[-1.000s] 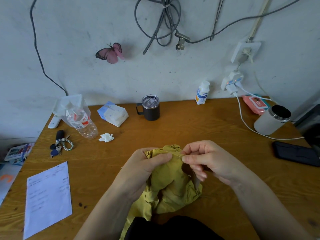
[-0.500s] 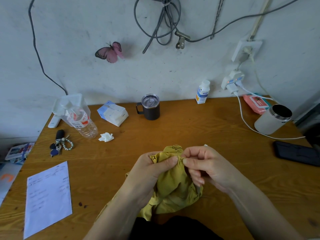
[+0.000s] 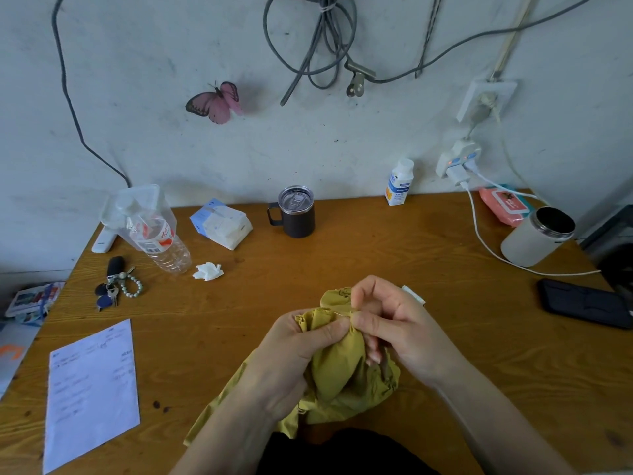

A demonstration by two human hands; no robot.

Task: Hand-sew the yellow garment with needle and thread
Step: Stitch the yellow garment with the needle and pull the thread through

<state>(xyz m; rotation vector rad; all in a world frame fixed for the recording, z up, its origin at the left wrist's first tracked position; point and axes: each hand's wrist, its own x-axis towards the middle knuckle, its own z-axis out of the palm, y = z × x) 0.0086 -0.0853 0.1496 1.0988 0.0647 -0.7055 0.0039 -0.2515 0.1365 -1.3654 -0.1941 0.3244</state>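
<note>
**Mid-stitch at the gathered edge**

The yellow garment (image 3: 339, 371) sits bunched at six o'clock on the wooden desk (image 3: 376, 255), right by the near edge. The left hand (image 3: 298, 354) wraps it, fingers curled, thumb pressing the fold at the top. The right hand (image 3: 387, 323), at three o'clock of that fold, has thumb and forefinger pinched tight on a thin sliver, seemingly the needle (image 3: 343, 314). The thread is too fine to see. It reads as a stitch going through. The next move calls for a steady pull with the cloth held firm, and mind that thumb!
</note>
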